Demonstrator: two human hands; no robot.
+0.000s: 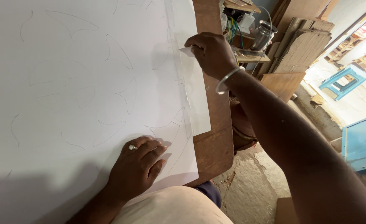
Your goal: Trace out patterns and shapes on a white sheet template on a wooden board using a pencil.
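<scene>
Pressing flat on the large white sheet, the left hand lies palm down with fingers spread and together at the near edge; nothing gripped, ring on one finger. Sheet bears faint pencilled curved outlines and covers most of the wooden board. Head view: the right hand is closed at the sheet's far right edge, fingertips pinching a small white paper piece where a narrower strip of paper overlaps the sheet. A metal bangle sits on the right wrist. Beyond the board: a steel tumbler on a cluttered shelf, stacked wooden planks, a blue stool farther right
</scene>
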